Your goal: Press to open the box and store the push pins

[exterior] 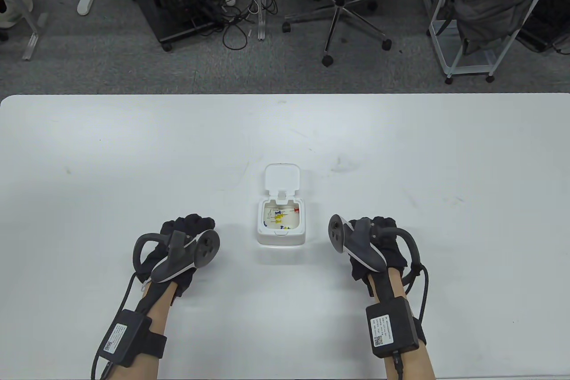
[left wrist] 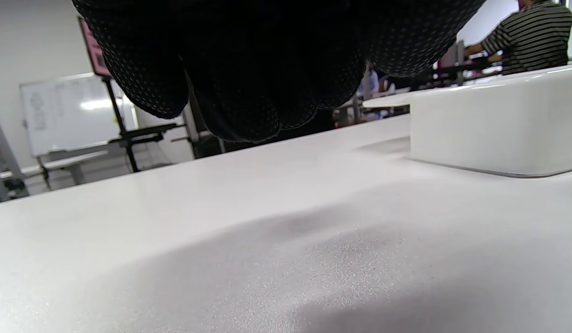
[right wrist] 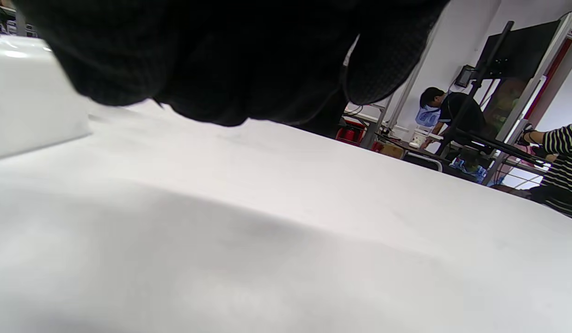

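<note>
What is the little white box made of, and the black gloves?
The box looks like smooth, glossy white plastic: light glints off its side in the left wrist view. The gloves on the left hand and right hand look like black knit fabric with tiny grip dots.

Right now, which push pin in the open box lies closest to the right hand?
The red push pin, alone by the right wall of the box. The yellow pins and blue pins lie nearer the middle, farther from the right hand.
</note>
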A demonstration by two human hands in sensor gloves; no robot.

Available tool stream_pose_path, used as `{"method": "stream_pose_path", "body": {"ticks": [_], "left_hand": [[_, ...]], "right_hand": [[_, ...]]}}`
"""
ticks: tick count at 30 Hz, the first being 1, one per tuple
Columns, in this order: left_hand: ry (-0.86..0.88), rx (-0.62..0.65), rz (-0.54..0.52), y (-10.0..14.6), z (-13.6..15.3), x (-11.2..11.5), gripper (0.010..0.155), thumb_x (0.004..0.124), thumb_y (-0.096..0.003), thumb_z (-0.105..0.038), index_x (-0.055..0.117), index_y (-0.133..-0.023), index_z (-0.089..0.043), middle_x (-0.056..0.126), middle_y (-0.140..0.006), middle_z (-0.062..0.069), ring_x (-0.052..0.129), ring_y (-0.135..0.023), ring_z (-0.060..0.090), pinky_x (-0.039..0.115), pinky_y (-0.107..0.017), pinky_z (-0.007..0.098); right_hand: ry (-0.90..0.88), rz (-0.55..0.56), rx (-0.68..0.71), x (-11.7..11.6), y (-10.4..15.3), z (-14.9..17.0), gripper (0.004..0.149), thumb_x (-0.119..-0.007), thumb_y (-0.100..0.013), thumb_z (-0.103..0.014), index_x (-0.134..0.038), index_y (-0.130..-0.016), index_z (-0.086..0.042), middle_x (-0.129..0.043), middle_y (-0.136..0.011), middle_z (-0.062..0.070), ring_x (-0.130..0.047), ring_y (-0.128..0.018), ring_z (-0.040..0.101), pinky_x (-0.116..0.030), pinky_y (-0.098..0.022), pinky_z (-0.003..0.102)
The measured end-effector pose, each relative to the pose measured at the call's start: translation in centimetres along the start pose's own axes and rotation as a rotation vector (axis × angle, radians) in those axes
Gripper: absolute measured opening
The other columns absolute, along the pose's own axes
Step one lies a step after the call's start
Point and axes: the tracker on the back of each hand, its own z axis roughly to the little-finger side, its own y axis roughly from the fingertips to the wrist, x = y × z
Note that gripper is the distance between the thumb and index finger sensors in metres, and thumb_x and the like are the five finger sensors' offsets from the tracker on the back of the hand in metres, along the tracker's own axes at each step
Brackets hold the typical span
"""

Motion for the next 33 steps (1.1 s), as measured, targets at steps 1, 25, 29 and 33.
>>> {"method": "stream_pose_path", "body": {"ticks": [1, 25, 29, 33], "left_hand": [[-0.003, 0.003, -0.002, 0.0, -0.1, 0.0, 0.049, 0.068, -0.0523, -0.05, 0.074, -0.098, -0.033, 0.085, -0.099, -0.006, 0.098, -0.078, 0.018, 0.079, -0.073, 0.048], [-0.016, -0.006, 0.0, 0.0, 0.2, 0.2, 0.049, 0.068, -0.0523, -0.05, 0.074, -0.098, -0.033, 0.085, -0.099, -0.005, 0.098, -0.078, 0.018, 0.079, -0.072, 0.049], [-0.012, -0.017, -0.002, 0.1, 0.4, 0.2, 0.05, 0.068, -0.0522, -0.05, 0.074, -0.098, -0.032, 0.085, -0.099, -0.006, 0.098, -0.078, 0.018, 0.079, -0.072, 0.048], [-0.009, -0.022, 0.006, 0.2, 0.5, 0.4, 0.049, 0.068, -0.0523, -0.05, 0.074, -0.098, -0.032, 0.085, -0.099, -0.005, 0.098, -0.078, 0.018, 0.079, -0.072, 0.048]], "right_hand": [[-0.008, 0.01, 0.006, 0.4, -0.3, -0.5, 0.044, -0.08, -0.034, -0.047, -0.076, -0.076, -0.035, -0.094, -0.071, -0.012, -0.094, -0.069, 0.02, -0.07, -0.072, 0.055], [-0.043, 0.059, 0.161, 4.1, -4.6, -9.4, 0.043, -0.08, -0.035, -0.047, -0.075, -0.076, -0.037, -0.093, -0.074, -0.013, -0.092, -0.073, 0.02, -0.068, -0.074, 0.055], [-0.036, 0.05, 0.181, 3.8, -4.9, -10.3, 0.043, -0.08, -0.035, -0.047, -0.076, -0.076, -0.037, -0.093, -0.074, -0.013, -0.092, -0.073, 0.02, -0.068, -0.074, 0.055], [-0.023, 0.042, 0.193, 3.5, -5.2, -10.7, 0.045, -0.08, -0.034, -0.047, -0.075, -0.078, -0.037, -0.092, -0.077, -0.013, -0.091, -0.075, 0.02, -0.068, -0.074, 0.055]]}}
